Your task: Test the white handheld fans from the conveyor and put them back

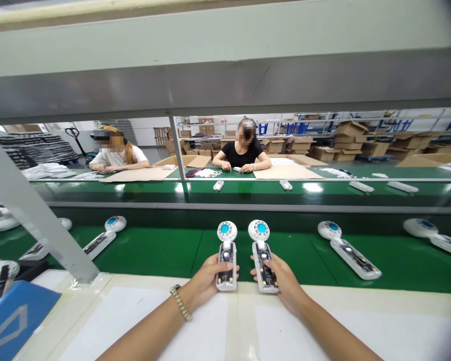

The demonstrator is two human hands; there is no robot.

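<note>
The left hand (206, 281) and right hand (283, 281) are each clamped on one white device. Beyond both hands, green surface (165, 250) lies open until the grey rail (248, 207).

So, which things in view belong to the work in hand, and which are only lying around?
In use:
- left unit, in left hand
- right unit, in right hand
- similar units on green belt

Probably just lying about:
- blue object
- cardboard boxes

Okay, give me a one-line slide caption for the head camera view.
Left hand and right hand each hold a white device with a round blue-centred head, above a green surface.
</note>
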